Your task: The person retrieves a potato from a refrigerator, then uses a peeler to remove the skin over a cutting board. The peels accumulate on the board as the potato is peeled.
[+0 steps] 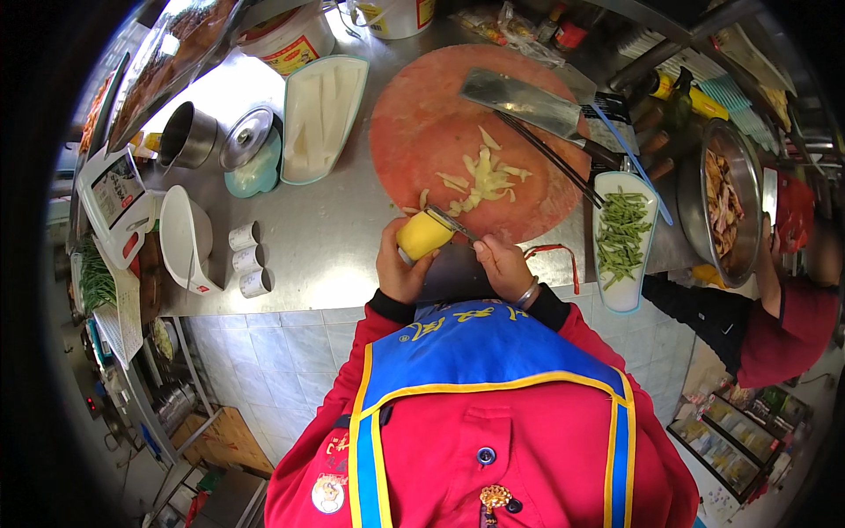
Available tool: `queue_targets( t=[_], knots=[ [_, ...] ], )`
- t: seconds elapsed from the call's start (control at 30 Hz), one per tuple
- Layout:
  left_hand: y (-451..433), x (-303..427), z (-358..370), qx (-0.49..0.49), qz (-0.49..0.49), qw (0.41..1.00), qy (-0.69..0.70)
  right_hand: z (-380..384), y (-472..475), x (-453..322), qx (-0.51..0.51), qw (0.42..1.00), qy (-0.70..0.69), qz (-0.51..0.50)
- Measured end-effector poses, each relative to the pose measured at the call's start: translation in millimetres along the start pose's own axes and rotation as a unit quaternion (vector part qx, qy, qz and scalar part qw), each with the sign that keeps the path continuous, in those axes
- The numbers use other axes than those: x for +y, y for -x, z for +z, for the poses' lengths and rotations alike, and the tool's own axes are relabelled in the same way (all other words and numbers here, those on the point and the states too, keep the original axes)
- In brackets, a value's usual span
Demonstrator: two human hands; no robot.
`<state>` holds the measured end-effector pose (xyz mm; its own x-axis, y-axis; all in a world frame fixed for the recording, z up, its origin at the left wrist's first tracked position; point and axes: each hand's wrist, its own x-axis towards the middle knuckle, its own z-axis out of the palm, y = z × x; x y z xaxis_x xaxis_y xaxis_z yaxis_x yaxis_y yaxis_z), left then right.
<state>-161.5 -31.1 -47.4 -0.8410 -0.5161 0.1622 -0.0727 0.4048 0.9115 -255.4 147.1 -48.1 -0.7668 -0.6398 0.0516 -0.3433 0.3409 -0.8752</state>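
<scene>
A thick piece of smooth yellow produce (426, 236) sits in my left hand (399, 274), the fingers wrapped around its sides. I cannot tell its exact kind. My right hand (505, 267) grips a metal peeler (452, 222), whose head lies against the top of the yellow piece. Both hands are at the near edge of a round red cutting board (416, 119). Pale yellow peelings (488, 175) lie scattered on the board just beyond them. A cleaver (521, 99) and dark chopsticks (541, 148) rest across its far right part. A red cord (573, 264) trails right of my right hand.
Cut green beans (622, 231) fill a tray at right, beside a metal bowl of brown food (723, 204). Another person (789, 317) stands beyond. On the left are a white tray (323, 125), a steel pot (188, 135), a white bowl (185, 231) and small white cups (247, 259).
</scene>
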Motion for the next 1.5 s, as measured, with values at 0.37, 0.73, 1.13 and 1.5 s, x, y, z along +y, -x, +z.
queue_targets(
  t=[0.37,0.73,1.13,1.5],
  knots=[
    [3.9,-7.6,0.5,0.0,0.02,1.0,-0.024,-15.7,-2.0,-10.4,-0.026,0.994,-0.014,0.103],
    [6.1,-12.8,2.6,-0.019,0.059,0.997,-0.051,-4.6,11.5,15.6,0.004,0.991,0.058,0.118],
    [18.6,-35.0,1.1,-0.022,0.106,0.99,-0.093,-1.6,20.8,26.9,-0.022,0.99,0.102,0.096],
    [2.5,-14.4,2.6,0.014,0.079,0.997,-0.007,-20.7,13.9,12.4,0.086,0.989,0.116,0.009]
  ],
)
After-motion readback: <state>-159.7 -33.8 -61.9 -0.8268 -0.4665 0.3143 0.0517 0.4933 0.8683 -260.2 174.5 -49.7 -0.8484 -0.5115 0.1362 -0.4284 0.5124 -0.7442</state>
